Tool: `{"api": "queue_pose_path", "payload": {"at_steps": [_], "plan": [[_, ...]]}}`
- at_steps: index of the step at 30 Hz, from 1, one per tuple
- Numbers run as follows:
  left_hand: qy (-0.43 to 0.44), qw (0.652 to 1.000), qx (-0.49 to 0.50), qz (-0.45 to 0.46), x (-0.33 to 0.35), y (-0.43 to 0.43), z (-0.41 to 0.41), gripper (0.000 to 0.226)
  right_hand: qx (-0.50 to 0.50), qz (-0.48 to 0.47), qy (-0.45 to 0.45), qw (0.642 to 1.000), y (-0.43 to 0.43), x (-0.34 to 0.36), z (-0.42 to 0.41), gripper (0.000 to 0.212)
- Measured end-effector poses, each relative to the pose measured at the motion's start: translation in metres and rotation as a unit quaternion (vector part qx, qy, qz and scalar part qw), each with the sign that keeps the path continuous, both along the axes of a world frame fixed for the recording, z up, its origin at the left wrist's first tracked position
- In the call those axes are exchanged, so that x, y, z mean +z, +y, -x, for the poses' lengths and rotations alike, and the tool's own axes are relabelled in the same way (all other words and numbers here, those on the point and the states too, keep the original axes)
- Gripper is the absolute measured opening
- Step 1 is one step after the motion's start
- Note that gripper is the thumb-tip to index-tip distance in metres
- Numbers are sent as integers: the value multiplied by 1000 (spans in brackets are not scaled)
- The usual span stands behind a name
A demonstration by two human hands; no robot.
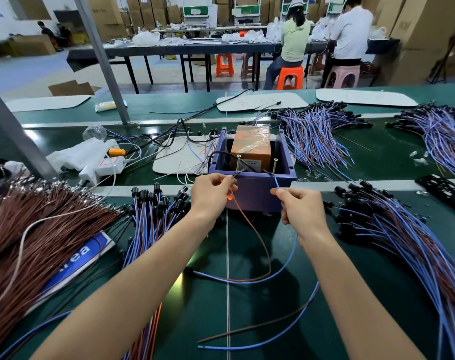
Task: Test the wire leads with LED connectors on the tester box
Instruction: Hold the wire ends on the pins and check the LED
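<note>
Green bench (273, 229): left grip (210, 193) pinches brown lead (249, 224), right grip (299, 206) pinches blue lead (288, 258).

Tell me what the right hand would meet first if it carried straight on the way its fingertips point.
Probably the front wall of the purple plastic tester box, just past the right hand, which pinches a thin blue wire running up toward the right-hand upright screw. Depth is hard to judge.

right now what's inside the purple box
An orange block wrapped in clear film, with a black cable entering at the left. The box front wall hides the floor and the block's base.
</note>
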State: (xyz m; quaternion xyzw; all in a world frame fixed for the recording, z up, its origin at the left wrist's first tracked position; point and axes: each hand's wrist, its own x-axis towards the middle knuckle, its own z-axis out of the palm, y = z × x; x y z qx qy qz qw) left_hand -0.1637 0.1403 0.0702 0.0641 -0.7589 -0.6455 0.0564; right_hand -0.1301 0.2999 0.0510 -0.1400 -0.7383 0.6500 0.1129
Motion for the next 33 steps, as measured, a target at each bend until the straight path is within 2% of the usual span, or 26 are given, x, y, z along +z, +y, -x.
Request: {"api": "queue_pose_path", "payload": {"at_steps": [10,13,16,18,22,26,28,33], "plan": [[-20,1000,-14,11,7,0,-7,18,12,15,1,1000,-1,7,-9,16],[-22,995,-80,-52,18,3,-23,13,71,0,22,997,-8,17,-22,17],[-23,979,-164,-116,32,7,-38,11,147,-75,41,985,-18,26,-36,27],[-30,972,-205,-114,40,5,-44,14,155,-92,52,982,-19,29,-42,29],[-59,961,-245,-117,50,-2,-51,14,183,-107,93,973,-10,34,-53,14],[-50,960,-245,-125,50,-3,-56,20,184,-2,109,977,-12,33,-61,18],[-44,962,-242,-117,49,-3,-59,27,165,5,118,979,-13,33,-62,21],[-42,960,-268,-69,47,-8,-64,10,197,-50,96,974,-12,33,-61,20]]}}
